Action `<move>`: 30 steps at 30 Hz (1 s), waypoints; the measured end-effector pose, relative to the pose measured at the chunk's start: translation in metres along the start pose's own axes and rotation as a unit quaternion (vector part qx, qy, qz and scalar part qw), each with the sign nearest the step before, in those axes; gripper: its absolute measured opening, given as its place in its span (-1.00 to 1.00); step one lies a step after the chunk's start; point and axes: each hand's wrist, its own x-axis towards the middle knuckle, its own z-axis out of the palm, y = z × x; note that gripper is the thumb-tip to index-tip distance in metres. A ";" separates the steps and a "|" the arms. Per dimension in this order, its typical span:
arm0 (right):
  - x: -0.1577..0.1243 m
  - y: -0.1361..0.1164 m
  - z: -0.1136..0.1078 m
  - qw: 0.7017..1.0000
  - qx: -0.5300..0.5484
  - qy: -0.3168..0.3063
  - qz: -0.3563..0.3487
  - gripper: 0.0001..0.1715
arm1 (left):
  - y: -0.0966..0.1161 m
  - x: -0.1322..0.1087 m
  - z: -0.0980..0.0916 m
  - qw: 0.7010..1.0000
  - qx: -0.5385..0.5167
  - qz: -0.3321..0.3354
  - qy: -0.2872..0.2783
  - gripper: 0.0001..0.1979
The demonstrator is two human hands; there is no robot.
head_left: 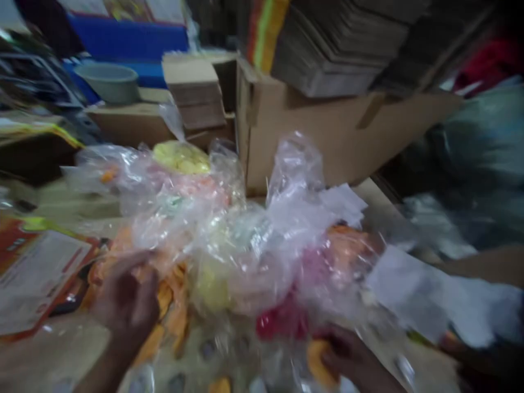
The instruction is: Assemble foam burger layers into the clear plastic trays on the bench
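Observation:
Blurred by motion, my left hand is over a heap of orange, flat, soft-looking pieces at the left. Its thumb and forefinger are apart, and nothing shows between them. My right hand, low and right of centre, has its fingers closed on a small rounded orange piece. Just above that hand lies a clear plastic bag with dark pink pieces. Several clear plastic bags with yellow, pale pink and orange contents are piled between and beyond my hands.
A large cardboard box stands behind the bags, with stacked flat cardboard on top. White papers lie at the right. A printed orange and white sheet is at the left. A grey-green basin stands at the back left.

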 end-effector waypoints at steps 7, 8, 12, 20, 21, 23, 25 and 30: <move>-0.033 -0.013 0.073 0.969 0.152 -0.174 -0.084 -0.75 | -0.049 -0.226 0.001 0.881 -0.113 -0.304 -0.345 -0.63; -0.039 -0.010 0.085 0.971 0.117 -0.182 -0.101 -0.78 | -0.058 -0.236 -0.009 0.889 -0.116 -0.317 -0.310 -0.68; -0.065 0.014 0.122 0.952 0.023 -0.254 -0.167 -0.84 | -0.086 -0.262 -0.064 0.900 -0.110 -0.344 -0.245 -0.74; -0.090 0.070 0.173 0.958 -0.017 -0.246 -0.145 -0.83 | -0.124 -0.302 -0.105 0.906 -0.122 -0.374 -0.155 -0.70; -0.090 0.077 0.177 0.956 0.023 -0.267 -0.119 -0.80 | -0.129 -0.305 -0.109 0.904 -0.138 -0.379 -0.145 -0.68; -0.092 0.091 0.186 0.945 0.086 -0.304 -0.086 -0.74 | -0.140 -0.313 -0.118 0.899 -0.167 -0.383 -0.129 -0.64; -0.099 0.105 0.193 0.936 0.105 -0.325 -0.087 -0.71 | -0.151 -0.329 -0.127 0.906 -0.181 -0.362 -0.120 -0.61; -0.145 0.147 0.191 0.928 0.052 -0.317 -0.187 -0.71 | -0.183 -0.394 -0.148 0.941 -0.173 -0.265 -0.120 -0.61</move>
